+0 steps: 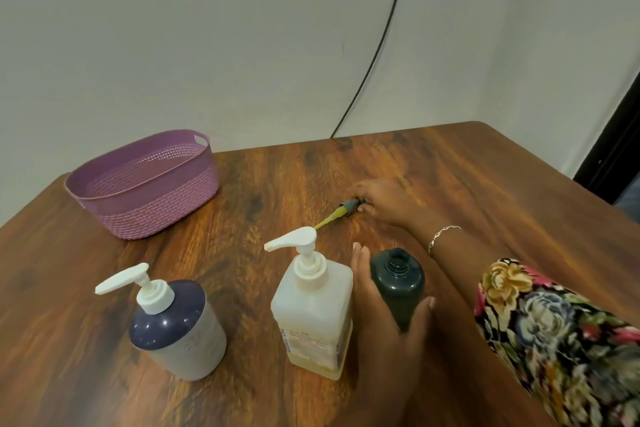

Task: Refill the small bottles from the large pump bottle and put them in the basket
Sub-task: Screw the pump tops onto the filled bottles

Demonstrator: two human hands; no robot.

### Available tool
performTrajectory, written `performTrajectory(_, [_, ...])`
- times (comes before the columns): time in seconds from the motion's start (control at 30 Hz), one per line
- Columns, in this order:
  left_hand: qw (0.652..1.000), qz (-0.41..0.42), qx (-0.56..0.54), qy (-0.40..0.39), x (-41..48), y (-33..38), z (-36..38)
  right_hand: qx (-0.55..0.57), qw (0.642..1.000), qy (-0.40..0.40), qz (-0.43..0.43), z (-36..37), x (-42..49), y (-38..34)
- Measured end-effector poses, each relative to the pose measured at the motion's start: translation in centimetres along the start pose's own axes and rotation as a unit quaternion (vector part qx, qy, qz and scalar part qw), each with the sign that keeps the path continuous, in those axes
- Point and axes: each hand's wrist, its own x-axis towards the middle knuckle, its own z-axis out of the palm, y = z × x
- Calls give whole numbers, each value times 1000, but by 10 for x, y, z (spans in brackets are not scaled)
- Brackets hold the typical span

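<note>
A: Basket?

B: Purple woven basket (156, 208) stood at the far left of the counter (450, 166). No bottle showed inside it; presumably it was parked out of the way until the bottles were filled.

A: The supply?

B: Large pump bottle (311, 302) stood upright mid-counter, pump on, with yellowish liquid low in it. It was just beside the open bottle, likely so the spout could reach.

A: The small ones?

B: Two. The navy-topped pump bottle (176, 329) stood capped at near left, untouched. The dark green bottle (398, 284) was upright with its neck open, to the right of the supply. The left hand (384, 319) grasped its body, fingers on one side and thumb on the other. I judged that this steadied it for filling.

A: Its top?

B: The removed pump (341, 213) lay on the counter behind, its dip tube wet and yellow. The right hand (384, 199) had its fingers curled on the collar end, though blurred. It was kept well clear of the bottles, probably to keep drips away.

A: Surroundings?

B: Plain pale wall (207, 28) and a dark-grained wooden counter set into the corner. A black cable (381, 42) ran down the wall behind it.
</note>
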Motion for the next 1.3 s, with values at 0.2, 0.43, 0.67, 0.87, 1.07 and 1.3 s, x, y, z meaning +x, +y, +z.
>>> performTrajectory(0.2, [1000, -14, 6, -14, 1, -7, 2, 22, 997, -71, -9, 20, 8, -2])
performTrajectory(0.43, [1000, -6, 9, -6, 0, -7, 3, -49, 999, -14, -18, 34, 3, -2])
performTrajectory(0.67, [1000, -6, -3, -3, 1, -5, 4, -33, 998, 14, 44, 14, -15, -2])
performTrajectory(0.87, [1000, -23, 20, -1, 1, -4, 4, -2, 994, 36, 103, -44, -49, -4])
performTrajectory(1.07, [999, -31, 23, 5, 2, 1, 4, 31, 993, 56, 99, -121, -92, -18])
performTrajectory(1.3, [999, -43, 23, -6, 0, 5, 2, 62, 994, 32, 79, -200, -124, -53])
